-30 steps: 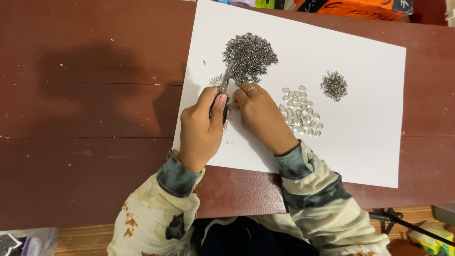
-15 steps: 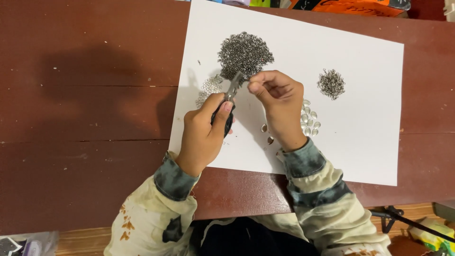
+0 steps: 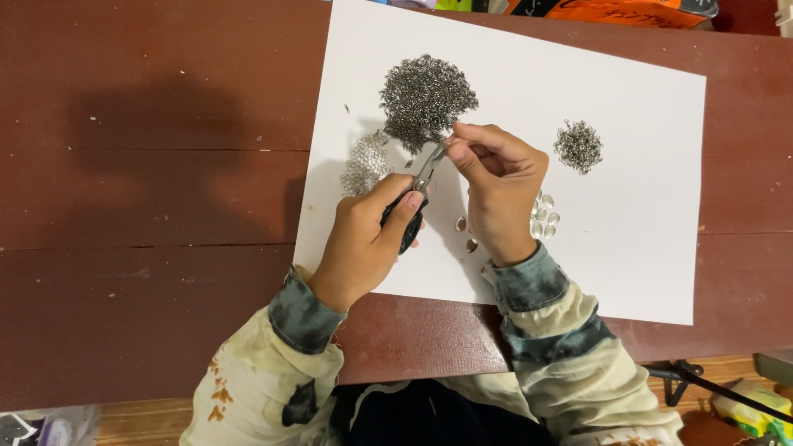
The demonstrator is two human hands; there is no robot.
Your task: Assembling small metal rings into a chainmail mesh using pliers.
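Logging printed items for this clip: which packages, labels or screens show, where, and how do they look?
Orange box: top edge beyond the white paper, flat, dark markings.
Yellow-green packet: bottom right corner, below the table edge, partly cut off.
Clear bag: bottom left corner, dark printed shape.
No screens.

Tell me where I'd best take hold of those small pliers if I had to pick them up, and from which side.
Grip the pliers by the dark handles, coming from the near, lower-left side, as the left hand does. The slim metal nose points up and away toward the right hand and the big pile of small metal rings, so that end is likely too narrow to hold.
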